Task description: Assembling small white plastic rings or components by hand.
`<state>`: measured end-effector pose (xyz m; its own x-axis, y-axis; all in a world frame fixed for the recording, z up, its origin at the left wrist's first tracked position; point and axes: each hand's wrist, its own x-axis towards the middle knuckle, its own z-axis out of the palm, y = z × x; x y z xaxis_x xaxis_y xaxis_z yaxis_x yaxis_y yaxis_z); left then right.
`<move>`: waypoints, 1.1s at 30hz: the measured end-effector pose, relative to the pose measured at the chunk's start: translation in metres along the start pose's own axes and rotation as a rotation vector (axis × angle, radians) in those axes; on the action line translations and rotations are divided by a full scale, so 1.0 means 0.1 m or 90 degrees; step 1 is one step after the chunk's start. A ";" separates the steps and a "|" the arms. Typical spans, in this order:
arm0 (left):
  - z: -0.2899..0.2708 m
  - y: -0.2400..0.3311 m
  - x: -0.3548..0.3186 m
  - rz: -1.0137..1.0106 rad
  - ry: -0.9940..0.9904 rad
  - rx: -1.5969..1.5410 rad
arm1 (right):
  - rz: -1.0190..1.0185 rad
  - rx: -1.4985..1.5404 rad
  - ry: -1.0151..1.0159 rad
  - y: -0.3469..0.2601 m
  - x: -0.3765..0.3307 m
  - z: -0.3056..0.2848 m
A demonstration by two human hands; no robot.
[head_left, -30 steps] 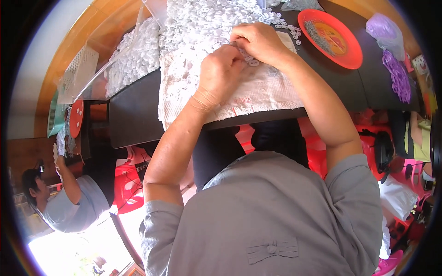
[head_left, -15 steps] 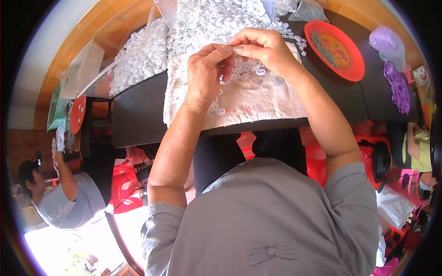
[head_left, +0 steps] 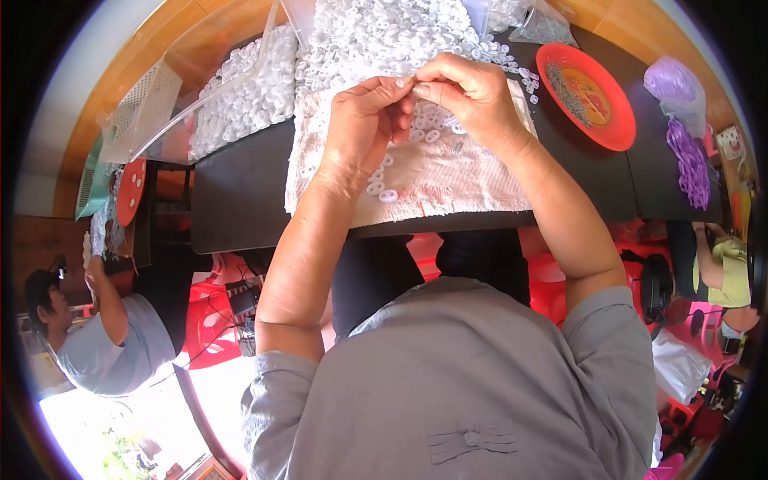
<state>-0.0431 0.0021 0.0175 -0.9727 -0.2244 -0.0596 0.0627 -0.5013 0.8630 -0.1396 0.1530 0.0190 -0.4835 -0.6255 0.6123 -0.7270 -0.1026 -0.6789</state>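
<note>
My left hand (head_left: 362, 120) and my right hand (head_left: 472, 94) meet at their fingertips over a pale cloth (head_left: 480, 184) on the dark table. Thumb and forefinger of each are pinched together; what lies between them is too small and covered to make out. Several small white plastic pieces (head_left: 433, 136) with two holes lie on the cloth under and beside my hands. Just beyond, a large heap of the same white pieces (head_left: 376, 40) spreads across the table, near my fingertips.
A clear plastic bin (head_left: 240, 104) of white pieces stands at left. To the right are a red plate (head_left: 616, 120) holding small grey metal bits, a purple bag (head_left: 670, 76) and a bundle of purple cord (head_left: 688, 168). Another person (head_left: 120, 336) sits at far left, one more (head_left: 724, 268) at far right.
Both hands stay pinched together, with the fingers shifted slightly and the right hand a little more to the right. The whole view has tilted a bit.
</note>
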 end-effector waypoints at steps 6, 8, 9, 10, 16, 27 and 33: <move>-0.02 -0.05 0.04 0.015 0.046 0.035 | -0.104 -0.120 0.019 0.11 0.01 0.03; -0.03 -0.05 0.04 0.020 0.052 0.031 | -0.091 -0.104 0.019 0.09 0.01 0.04; -0.03 -0.04 0.04 0.024 0.058 0.027 | -0.091 -0.104 0.019 0.08 0.01 0.04; -0.03 -0.04 0.03 0.024 0.058 0.028 | -0.068 -0.086 0.018 0.06 0.01 0.04; -0.01 -0.01 0.00 0.035 0.067 0.033 | 0.023 0.009 -0.002 -0.05 0.01 0.01; 0.09 0.00 -0.04 0.134 0.065 0.150 | 0.242 0.194 -0.030 -0.07 0.04 -0.08; 0.14 -0.01 -0.09 0.195 0.112 0.257 | 0.257 0.208 -0.065 -0.11 0.05 -0.09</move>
<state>-0.0373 0.0162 0.0240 -0.8693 -0.4634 0.1720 0.2129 -0.0370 0.9764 -0.1383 0.1580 0.0333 -0.6322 -0.7354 0.2440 -0.2945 -0.0632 -0.9536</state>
